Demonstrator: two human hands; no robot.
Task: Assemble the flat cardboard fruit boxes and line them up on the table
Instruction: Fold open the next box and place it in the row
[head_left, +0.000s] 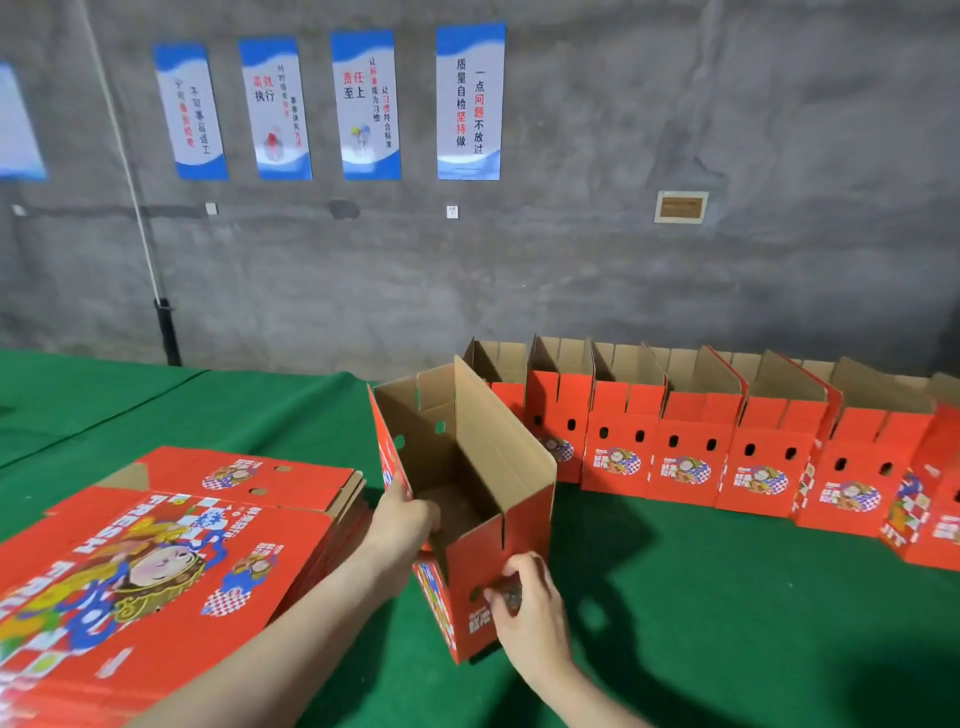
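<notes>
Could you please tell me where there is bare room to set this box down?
Bare green cloth lies right of the held box, in front of the row of boxes, and behind the flat stack. Crowded: along the row and near left.

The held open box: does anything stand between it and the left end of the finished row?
Nothing visible does. The open box, gripped by the left hand and right hand, is close beside the row of finished boxes, with only green table near the row's left end. The stack of flat boxes lies aside, to the left.
</notes>
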